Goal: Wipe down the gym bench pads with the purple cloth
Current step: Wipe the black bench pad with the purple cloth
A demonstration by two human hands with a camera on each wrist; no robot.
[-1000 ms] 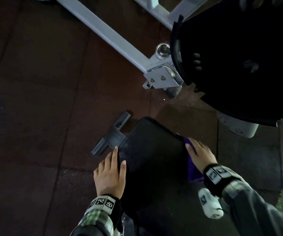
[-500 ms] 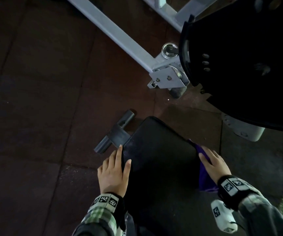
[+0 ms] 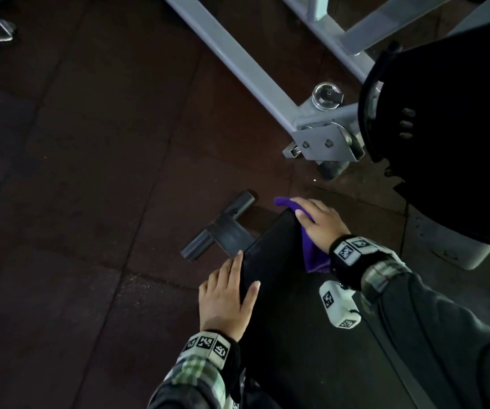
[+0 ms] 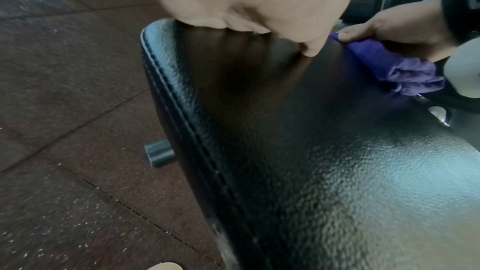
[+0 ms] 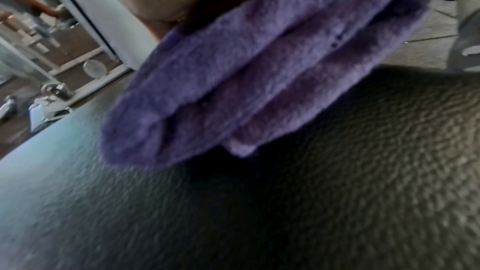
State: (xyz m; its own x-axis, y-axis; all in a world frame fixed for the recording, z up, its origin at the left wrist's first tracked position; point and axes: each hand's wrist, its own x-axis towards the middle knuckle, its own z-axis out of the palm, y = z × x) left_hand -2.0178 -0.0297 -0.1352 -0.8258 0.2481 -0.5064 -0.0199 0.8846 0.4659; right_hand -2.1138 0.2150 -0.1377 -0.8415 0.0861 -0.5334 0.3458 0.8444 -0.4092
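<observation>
Head view: left hand (image 3: 226, 296) spread flat on the near-left edge of the black bench pad (image 3: 270, 255); right hand (image 3: 320, 222), fingers straight, pressing the purple cloth (image 3: 311, 252) on the pad's far right corner. Left wrist view: thumb (image 4: 310, 47) touching the pad (image 4: 311, 151); cloth (image 4: 405, 73) bunched under the right hand (image 4: 394, 24). Right wrist view: folded cloth (image 5: 259, 81) on the textured pad (image 5: 285, 213); fingers hidden.

left hand (image 3: 228, 302) flat, right hand (image 3: 322, 224) pressing
</observation>
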